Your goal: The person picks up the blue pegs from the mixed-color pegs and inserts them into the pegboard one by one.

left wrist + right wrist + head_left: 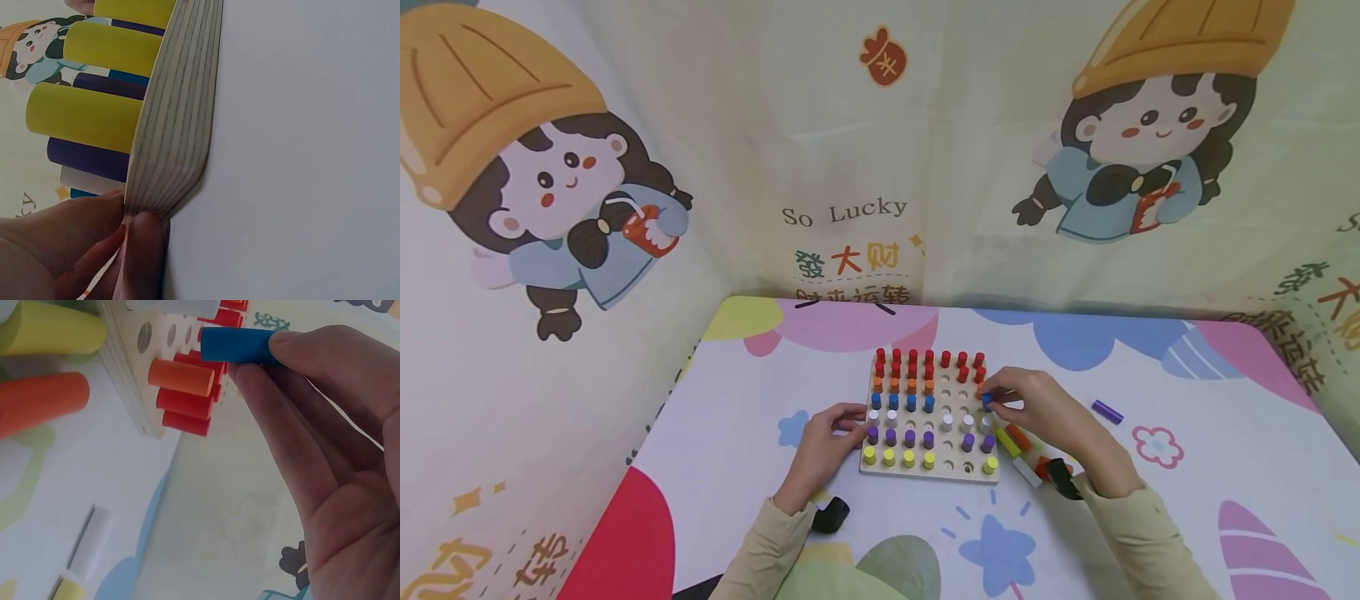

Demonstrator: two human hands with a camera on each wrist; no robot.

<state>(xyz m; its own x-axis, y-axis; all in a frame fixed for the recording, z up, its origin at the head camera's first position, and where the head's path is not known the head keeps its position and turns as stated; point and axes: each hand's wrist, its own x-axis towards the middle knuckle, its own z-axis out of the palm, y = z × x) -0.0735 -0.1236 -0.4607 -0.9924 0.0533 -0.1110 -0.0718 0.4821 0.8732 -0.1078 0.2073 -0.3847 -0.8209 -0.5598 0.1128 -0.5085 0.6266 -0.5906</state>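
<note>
A wooden pegboard (917, 474) stands on the table with rows of red, orange, blue, white, purple and yellow pegs. Several holes toward its right side have no peg. At the left edge, my left hand (825, 446) grips the board; in the left wrist view, its thumb (145, 250) presses against the layered side near a corner. Over the right edge, my right hand (1037, 404) pinches a blue peg (234, 345) between thumb and fingertips. In the right wrist view this peg is apart from the board, near an orange peg (181, 376) standing in it.
Right of the board lie loose pegs: a yellow peg (1007, 442), an orange peg (1018, 437), a white peg (1027, 472) and some red, partly hidden by the right wrist's black strap. A purple peg (1107, 412) lies farther right. Printed cloth walls (850, 125) rise behind and beside the table.
</note>
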